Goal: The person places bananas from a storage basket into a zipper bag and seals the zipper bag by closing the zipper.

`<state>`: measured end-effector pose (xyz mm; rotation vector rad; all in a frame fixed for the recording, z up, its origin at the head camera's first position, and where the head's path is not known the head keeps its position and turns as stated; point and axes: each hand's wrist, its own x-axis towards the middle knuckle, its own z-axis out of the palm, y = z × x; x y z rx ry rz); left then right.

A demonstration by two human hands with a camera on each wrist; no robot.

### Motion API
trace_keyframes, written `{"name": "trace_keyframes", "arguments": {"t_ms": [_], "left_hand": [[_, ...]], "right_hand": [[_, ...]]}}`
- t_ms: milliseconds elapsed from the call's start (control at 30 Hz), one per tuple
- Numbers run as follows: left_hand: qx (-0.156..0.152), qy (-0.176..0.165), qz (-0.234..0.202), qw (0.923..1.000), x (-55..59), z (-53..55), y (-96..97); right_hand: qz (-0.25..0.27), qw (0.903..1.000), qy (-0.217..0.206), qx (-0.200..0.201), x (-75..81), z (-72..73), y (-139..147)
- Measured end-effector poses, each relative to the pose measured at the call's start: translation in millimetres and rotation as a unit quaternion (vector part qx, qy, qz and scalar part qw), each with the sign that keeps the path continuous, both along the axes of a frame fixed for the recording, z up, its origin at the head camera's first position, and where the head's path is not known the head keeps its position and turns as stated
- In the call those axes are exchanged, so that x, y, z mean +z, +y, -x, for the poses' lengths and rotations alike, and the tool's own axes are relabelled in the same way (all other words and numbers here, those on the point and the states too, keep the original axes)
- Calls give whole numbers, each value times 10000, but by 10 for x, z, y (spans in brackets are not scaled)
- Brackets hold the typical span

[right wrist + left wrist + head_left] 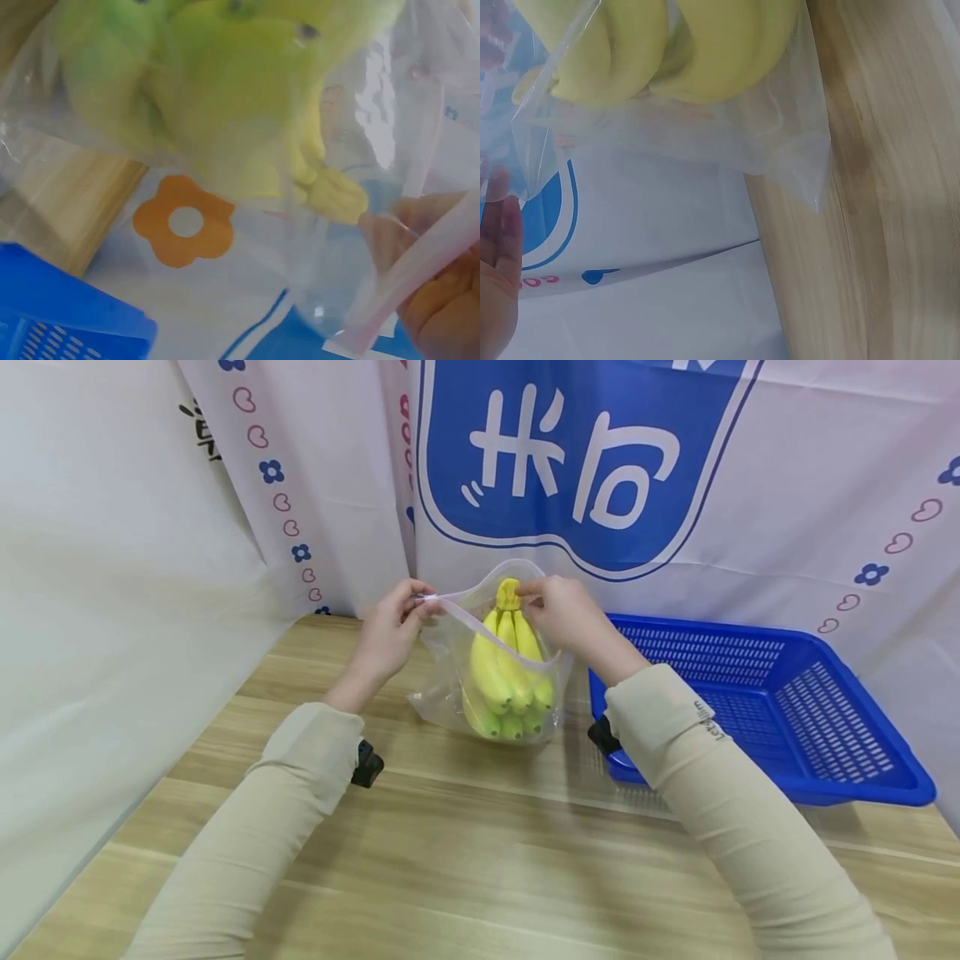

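A bunch of yellow bananas (512, 660) stands stem up inside a clear zip bag (442, 693), its greenish tips at the bottom. The left hand (390, 628) pinches the left end of the bag's pinkish zip strip between thumb and fingers. At the bag's mouth, the right hand (558, 610) has its curled fingertips at the banana stem (508, 594), seeming to grip it. The zip strip crosses in front of that right hand (439, 285) in the right wrist view. Only part of the left hand (496, 277) shows in the left wrist view.
A blue perforated plastic basket (765, 710) stands to the right on the wooden table (465, 860), partly behind the right forearm. Behind the bag hangs a white cloth with a blue printed sign (577, 468). White sheeting (127, 568) borders the table's left side.
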<state>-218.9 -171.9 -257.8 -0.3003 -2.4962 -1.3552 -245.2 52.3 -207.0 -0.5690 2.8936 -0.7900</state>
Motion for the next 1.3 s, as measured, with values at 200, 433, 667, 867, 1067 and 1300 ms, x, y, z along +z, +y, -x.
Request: {"name": "trace_keyframes", "arguments": {"t_ms": [200, 433, 667, 867, 1067, 1300], "left_hand": [[-203, 164, -3, 9997, 2, -9, 17], [-383, 312, 44, 9988, 14, -22, 37], [-482, 314, 32, 9983, 16, -24, 48], [-469, 323, 91, 9983, 4, -25, 49], [-455, 306, 185, 9983, 9, -46, 59], [-468, 247, 307, 9981, 6, -59, 82]], "right_hand": [[-530, 9985, -86, 102, 27, 59, -90], [-504, 9983, -71, 298, -29, 128, -155], [-520, 9950, -192, 831, -71, 156, -153], [-715, 9934, 58, 891, -47, 188, -118], [-548, 9947, 322, 802, -49, 204, -105], [-177, 9992, 329, 167, -62, 155, -136]]}}
